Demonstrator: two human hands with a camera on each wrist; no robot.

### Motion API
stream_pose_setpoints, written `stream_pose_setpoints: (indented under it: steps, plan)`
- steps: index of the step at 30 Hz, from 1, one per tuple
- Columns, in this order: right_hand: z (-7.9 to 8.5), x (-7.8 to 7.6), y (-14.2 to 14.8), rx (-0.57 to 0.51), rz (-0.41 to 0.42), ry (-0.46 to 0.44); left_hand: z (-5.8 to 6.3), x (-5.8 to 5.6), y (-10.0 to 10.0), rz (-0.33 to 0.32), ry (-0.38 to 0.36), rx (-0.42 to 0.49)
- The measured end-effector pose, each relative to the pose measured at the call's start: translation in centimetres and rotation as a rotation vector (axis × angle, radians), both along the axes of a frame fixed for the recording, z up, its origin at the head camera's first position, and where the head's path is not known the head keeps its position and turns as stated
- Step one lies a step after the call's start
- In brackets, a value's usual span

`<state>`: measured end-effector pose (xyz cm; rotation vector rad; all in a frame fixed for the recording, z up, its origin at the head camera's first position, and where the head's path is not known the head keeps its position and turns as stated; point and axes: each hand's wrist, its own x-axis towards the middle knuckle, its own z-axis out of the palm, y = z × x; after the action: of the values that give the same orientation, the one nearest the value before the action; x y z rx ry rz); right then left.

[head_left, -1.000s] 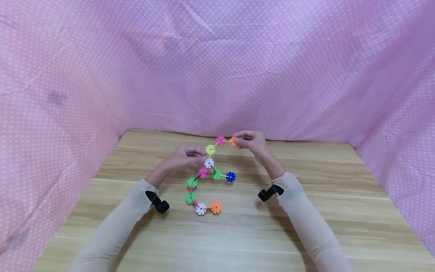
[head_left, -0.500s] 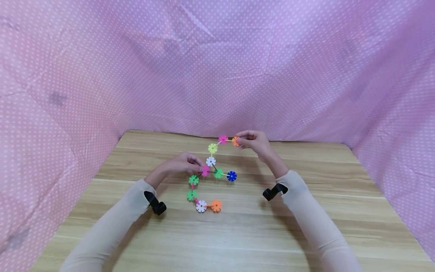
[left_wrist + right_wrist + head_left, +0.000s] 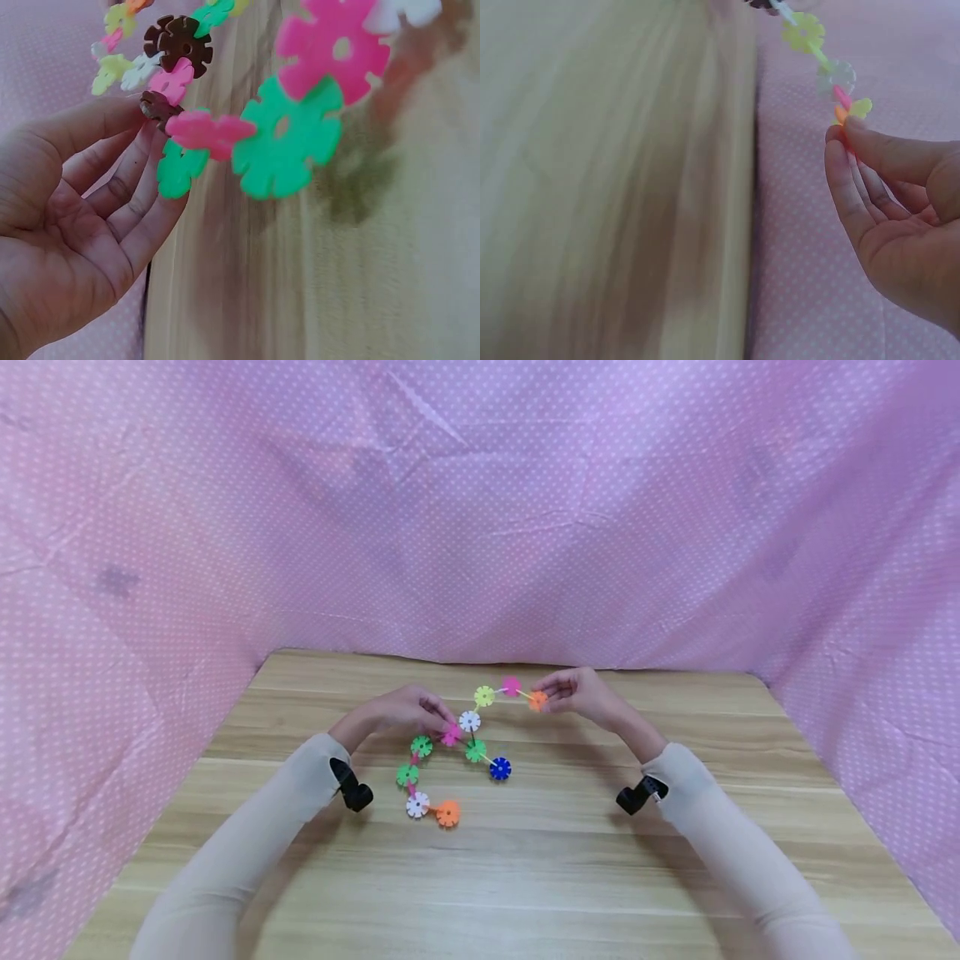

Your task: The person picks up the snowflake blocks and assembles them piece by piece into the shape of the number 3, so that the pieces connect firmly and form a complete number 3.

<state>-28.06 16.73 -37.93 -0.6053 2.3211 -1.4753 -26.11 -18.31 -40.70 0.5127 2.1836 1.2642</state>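
A chain of interlocking notched snowflake discs, in several colours, stretches between both hands above the table. My left hand pinches it near a pink disc. In the left wrist view, the thumb and fingertips meet at a brown disc, next to a pink one and green ones. With thumb and fingers, my right hand pinches the orange disc at the upper end. A short branch ends in a blue disc. The lower end curves to a white disc and another orange disc.
Beneath the hands lies a wood-grain table. A pink dotted cloth hangs behind it and along both sides. Each wrist wears a black camera mount, one on the left and one on the right.
My left hand has shifted from beside the upper white disc to pinch the chain by the pink one. My right hand has moved right and slightly nearer, drawing the upper end along; the lower end swung left.
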Motion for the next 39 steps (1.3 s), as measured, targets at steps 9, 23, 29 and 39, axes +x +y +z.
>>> stream_pose_setpoints:
  steps: [9, 23, 29, 39]
  plan:
    - [-1.6, 1.0, 1.2, 0.143, 0.107, -0.015, 0.3, -1.4, 1.1, -0.1, -0.027, -0.045]
    - [-3.3, 1.8, 1.5, 0.199, 0.193, -0.12, 0.8, -3.6, 2.4, -0.157, -0.099, -0.176]
    - [-3.7, 1.9, 1.6, 0.199, 0.219, -0.104, 0.5, -4.4, 2.8, -0.166, -0.105, -0.224]
    - [-3.4, 1.2, 2.4, 0.232, 0.242, -0.1, 0.6, -4.1, 2.5, -0.198, -0.051, -0.215]
